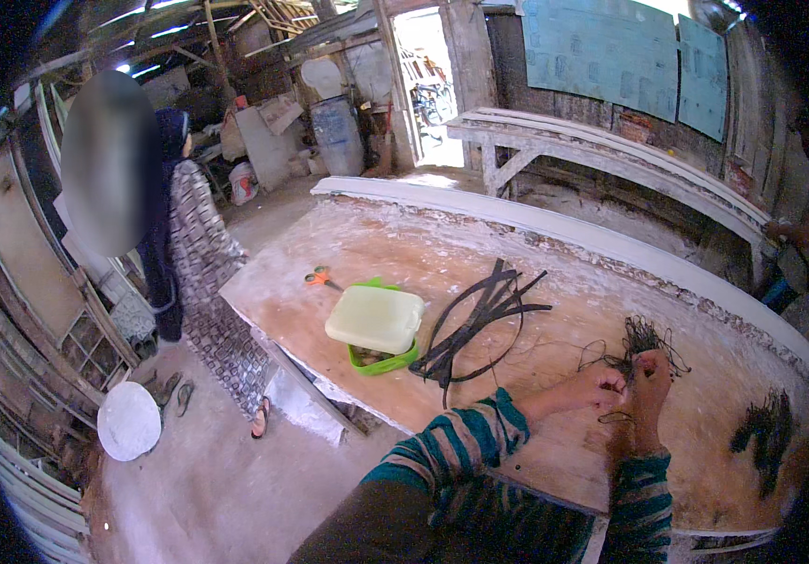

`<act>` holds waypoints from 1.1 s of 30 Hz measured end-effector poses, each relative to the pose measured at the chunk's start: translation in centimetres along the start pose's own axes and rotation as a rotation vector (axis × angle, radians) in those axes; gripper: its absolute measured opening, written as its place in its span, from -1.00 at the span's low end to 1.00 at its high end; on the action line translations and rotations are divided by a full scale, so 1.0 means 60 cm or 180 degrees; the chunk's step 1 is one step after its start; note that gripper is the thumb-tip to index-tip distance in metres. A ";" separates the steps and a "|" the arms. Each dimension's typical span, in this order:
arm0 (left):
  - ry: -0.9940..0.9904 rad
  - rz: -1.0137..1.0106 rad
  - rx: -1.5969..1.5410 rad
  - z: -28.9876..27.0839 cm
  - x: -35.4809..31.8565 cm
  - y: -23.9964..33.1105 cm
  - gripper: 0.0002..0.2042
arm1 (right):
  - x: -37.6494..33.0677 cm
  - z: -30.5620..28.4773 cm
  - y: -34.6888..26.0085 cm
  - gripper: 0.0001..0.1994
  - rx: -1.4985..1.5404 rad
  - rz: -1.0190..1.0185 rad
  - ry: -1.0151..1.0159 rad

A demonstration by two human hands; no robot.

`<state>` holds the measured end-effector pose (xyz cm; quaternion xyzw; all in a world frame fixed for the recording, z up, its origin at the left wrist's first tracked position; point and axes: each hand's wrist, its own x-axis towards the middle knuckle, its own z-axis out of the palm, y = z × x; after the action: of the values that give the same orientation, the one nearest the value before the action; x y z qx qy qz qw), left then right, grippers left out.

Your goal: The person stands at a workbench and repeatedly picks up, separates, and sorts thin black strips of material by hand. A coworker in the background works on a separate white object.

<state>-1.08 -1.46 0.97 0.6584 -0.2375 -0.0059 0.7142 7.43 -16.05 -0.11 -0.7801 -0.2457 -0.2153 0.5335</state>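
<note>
My left hand [594, 387] and my right hand [651, 376] meet over a wide wooden worktable [480, 414], both pinching a tangle of thin dark wire [647, 338] that lies just beyond my fingers. My sleeves are striped teal and brown. To the left of my hands lies a bundle of long black strips [484, 315]. Further left sits a green tray with a pale yellow lid [375, 320] laid over it, and orange-handled scissors [321, 277] beyond that.
Another clump of dark wire [769, 434] lies at the table's right end. A person in a patterned dress [207, 282] stands by the table's left corner. A round white disc [128, 420] leans at the lower left. White benches [602, 150] line the back wall.
</note>
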 end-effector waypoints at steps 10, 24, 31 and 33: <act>-0.0374 0.0013 0.0087 0.017 0.005 -0.001 -0.89 | 0.008 0.009 0.012 -0.95 0.0134 -0.0128 0.0375; 0.1788 -0.0735 0.0588 -0.052 -0.004 0.033 -0.88 | 0.010 -0.007 0.009 -0.95 0.0216 -0.0059 0.0295; 0.2346 0.0056 0.2019 -0.099 -0.006 0.036 -0.87 | -0.006 0.003 -0.055 -0.95 0.0169 0.0053 -0.0188; 0.2406 0.0297 0.2534 -0.110 -0.010 0.028 -0.86 | -0.005 0.003 -0.064 -0.95 -0.0089 -0.0286 -0.0268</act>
<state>0.18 5.12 2.23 0.8227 0.0227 0.3529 0.4452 4.86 -14.73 2.44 -0.7840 -0.2997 -0.2093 0.5016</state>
